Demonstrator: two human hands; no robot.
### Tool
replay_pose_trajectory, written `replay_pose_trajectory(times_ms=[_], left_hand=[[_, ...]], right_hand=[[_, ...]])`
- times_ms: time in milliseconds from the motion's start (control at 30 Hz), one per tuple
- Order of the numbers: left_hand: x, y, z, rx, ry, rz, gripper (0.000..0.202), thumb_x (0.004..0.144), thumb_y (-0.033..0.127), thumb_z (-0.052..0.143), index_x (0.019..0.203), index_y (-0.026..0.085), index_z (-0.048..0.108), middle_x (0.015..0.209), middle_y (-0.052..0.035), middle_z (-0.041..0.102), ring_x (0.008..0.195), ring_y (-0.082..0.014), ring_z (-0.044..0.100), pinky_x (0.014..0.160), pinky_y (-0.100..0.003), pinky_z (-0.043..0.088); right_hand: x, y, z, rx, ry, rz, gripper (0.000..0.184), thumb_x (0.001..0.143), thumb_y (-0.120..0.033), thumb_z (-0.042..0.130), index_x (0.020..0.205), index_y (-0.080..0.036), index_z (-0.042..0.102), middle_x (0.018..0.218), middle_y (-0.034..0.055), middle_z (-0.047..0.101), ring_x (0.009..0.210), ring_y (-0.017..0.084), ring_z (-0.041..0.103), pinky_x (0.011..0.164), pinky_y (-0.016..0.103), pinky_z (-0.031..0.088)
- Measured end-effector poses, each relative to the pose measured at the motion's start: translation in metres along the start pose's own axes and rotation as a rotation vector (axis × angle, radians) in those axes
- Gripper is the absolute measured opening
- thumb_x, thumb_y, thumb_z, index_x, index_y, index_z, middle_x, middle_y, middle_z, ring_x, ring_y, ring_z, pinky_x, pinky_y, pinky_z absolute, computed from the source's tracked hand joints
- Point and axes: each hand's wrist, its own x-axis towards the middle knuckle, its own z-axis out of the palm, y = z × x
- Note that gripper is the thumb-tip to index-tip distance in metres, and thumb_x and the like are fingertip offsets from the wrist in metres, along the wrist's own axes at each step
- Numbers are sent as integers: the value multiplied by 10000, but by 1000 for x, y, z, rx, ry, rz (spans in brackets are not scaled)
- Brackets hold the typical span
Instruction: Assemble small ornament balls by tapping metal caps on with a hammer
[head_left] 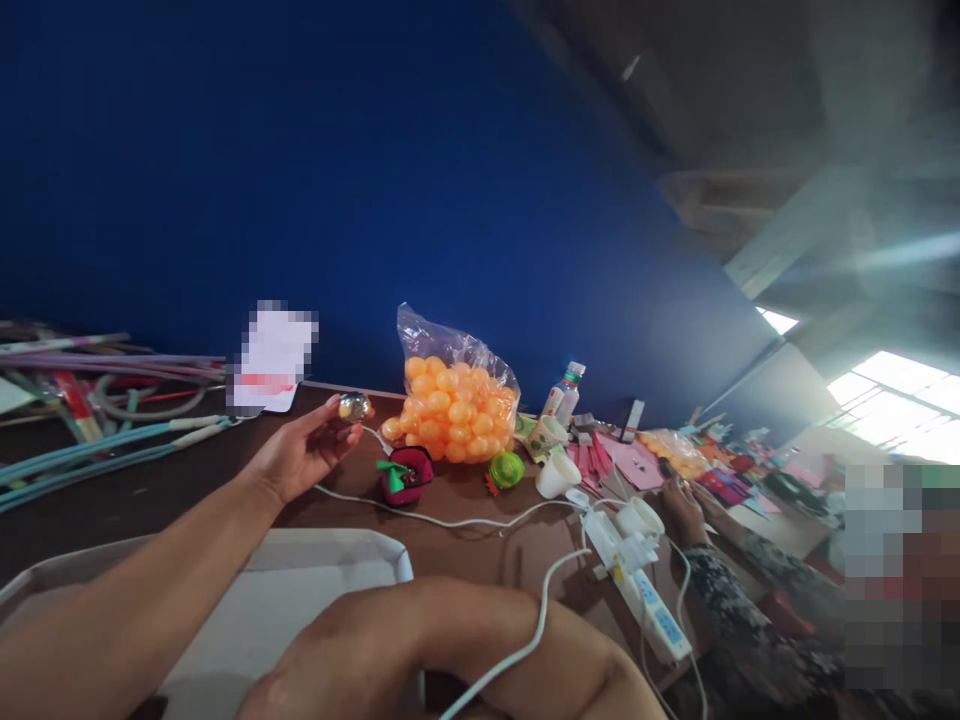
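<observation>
My left hand (309,448) is raised over the table, its thumb and fingers closed on a small shiny metallic round object (355,406) whose kind I cannot make out. Just right of it on the table stands a dark pink pouch (407,478) with something green on its rim. My right forearm bends across the bottom of the view. My right hand (322,655) is low, over the white tray (367,545), and its fingers are hidden below the picture's edge.
A clear bag of orange balls (457,410) leans at the blue wall. Right of it are a green toy (506,470), a bottle (564,392), tape rolls (557,475) and a power strip (637,590) with cables. Blue tubes (112,460) lie left. Another person's hands (686,510) work at right.
</observation>
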Motion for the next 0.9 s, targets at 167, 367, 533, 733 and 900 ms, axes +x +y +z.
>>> replay_pose_trajectory(times_ms=[167, 367, 533, 733, 900], left_hand=[[0, 0, 0, -3, 26, -15, 187, 931, 122, 556, 840, 96, 716, 821, -144, 759, 588, -140, 688, 564, -219, 595], [-4, 1, 5, -23, 101, -23, 154, 914, 81, 561, 847, 112, 696, 726, -88, 741, 572, -146, 688, 548, -216, 585], [0, -1, 1, -22, 48, -14, 178, 922, 88, 547, 820, 104, 692, 739, -101, 736, 565, -140, 685, 561, -226, 596], [2, -3, 0, 1, 41, 16, 174, 898, 71, 576, 782, 126, 694, 709, -74, 717, 582, -142, 686, 570, -224, 604], [4, -5, -2, 30, 4, 9, 225, 930, 80, 524, 798, 94, 706, 717, -92, 717, 591, -146, 694, 597, -237, 611]], right_hand=[[-48, 10, -7, 250, 166, -95, 229, 754, -402, 744, 809, -207, 636, 682, -35, 604, 629, 126, 581, 565, 195, 434], [-45, 27, 12, 1049, 801, -121, 435, 901, -534, 550, 1207, -224, 562, 738, -39, 520, 496, 75, 482, 437, 194, 460], [-34, 41, 3, 1267, 1066, -182, 567, 823, -623, 628, 1212, -216, 556, 685, -63, 467, 454, 58, 389, 347, 159, 337], [-35, 45, 2, 1317, 1113, -234, 542, 807, -618, 651, 1171, -224, 573, 702, -60, 476, 467, 56, 395, 348, 166, 339], [-34, 46, 3, 1332, 1077, -215, 595, 783, -626, 674, 1198, -213, 569, 695, -57, 490, 469, 60, 409, 347, 166, 351]])
